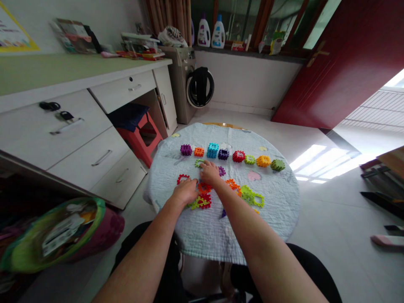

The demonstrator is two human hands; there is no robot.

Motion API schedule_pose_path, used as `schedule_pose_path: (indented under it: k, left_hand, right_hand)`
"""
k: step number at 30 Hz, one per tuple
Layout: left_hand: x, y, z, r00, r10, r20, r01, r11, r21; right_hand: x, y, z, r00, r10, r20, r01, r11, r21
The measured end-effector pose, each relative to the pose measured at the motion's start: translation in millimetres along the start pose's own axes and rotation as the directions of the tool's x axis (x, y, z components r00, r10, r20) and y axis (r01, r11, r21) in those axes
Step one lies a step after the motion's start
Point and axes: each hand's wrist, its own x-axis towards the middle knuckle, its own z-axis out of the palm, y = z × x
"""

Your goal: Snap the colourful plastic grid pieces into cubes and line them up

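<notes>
My left hand (pixel 187 191) rests low over the cloth, beside a red frame piece (pixel 183 178) and a yellow-green piece (pixel 199 203). My right hand (pixel 210 171) reaches farther forward, its fingertips at a green frame piece (pixel 198 163). Whether either hand grips a piece is too small to tell. Between the hands lies an orange piece (pixel 204 188). Orange pieces (pixel 232 184) and lime pieces (pixel 252 196) lie right of my right forearm. Behind them stands a row of several assembled blocks, among them a blue one (pixel 212 150) and a red one (pixel 239 156).
A pale cloth (pixel 205 240) covers the round table. At the left are white drawers (pixel 101 158), a red stool (pixel 143 139) and a full basket (pixel 104 227). A washing machine (pixel 181 84) stands behind, and a red door (pixel 341 63) is at the right.
</notes>
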Motion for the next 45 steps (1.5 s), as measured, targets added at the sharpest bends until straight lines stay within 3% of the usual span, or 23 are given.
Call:
schedule_pose_path:
  k: [4, 8, 13, 18, 21, 26, 30, 34, 40, 42, 45]
  left_hand:
    - [0, -3, -2.1, 1.000, -0.026, -0.009, 0.026, 1.000, 0.015]
    - [-1, -2, -2.0, 0.999, -0.023, -0.038, 0.024, 0.999, 0.039]
    - [-5, 4, -1.1, 0.999, -0.001, -0.047, 0.003, 0.999, 0.042]
    - [-4, 14, -1.8, 0.988, 0.112, -0.110, -0.105, 0.992, 0.062]
    - [-3, 20, -1.4, 0.979, 0.158, -0.132, -0.153, 0.987, 0.046]
    - [-6, 26, 1.1, 0.983, 0.172, -0.061, -0.166, 0.982, 0.089]
    - [-7, 25, 2.9, 0.990, 0.142, -0.004, -0.141, 0.986, 0.085]
    - [-5, 21, 3.4, 0.990, 0.137, 0.010, -0.138, 0.988, 0.073]
    - [-4, 22, 1.4, 0.990, 0.139, 0.023, -0.141, 0.987, 0.082]
    - [-5, 23, 0.4, 0.991, 0.135, 0.024, -0.137, 0.987, 0.083]
    - [-6, 24, -0.7, 0.991, 0.130, 0.031, -0.133, 0.988, 0.079]
  right_hand:
    - [-7, -15, 9, 0.993, -0.097, 0.064, 0.097, 0.995, -0.012]
    - [-29, -10, 6, 0.977, -0.198, 0.077, 0.192, 0.979, 0.072]
    - [-59, 42, -20, 0.990, -0.138, -0.032, 0.141, 0.977, 0.157]
    - [-93, 109, -42, 0.997, 0.055, 0.060, -0.054, 0.998, -0.023]
    - [-107, 124, -41, 0.993, 0.078, 0.092, -0.074, 0.996, -0.049]
    - [-104, 111, -30, 0.993, 0.079, 0.091, -0.079, 0.997, -0.007]
    - [-94, 100, -31, 0.986, 0.103, 0.131, -0.094, 0.993, -0.069]
    - [-94, 106, -38, 0.979, 0.156, 0.132, -0.140, 0.983, -0.119]
    - [-95, 120, -48, 0.982, 0.120, 0.144, -0.118, 0.993, -0.025]
    - [-93, 119, -48, 0.986, 0.141, 0.088, -0.140, 0.990, -0.013]
    - [-93, 114, -46, 0.982, 0.155, -0.103, -0.160, 0.987, -0.035]
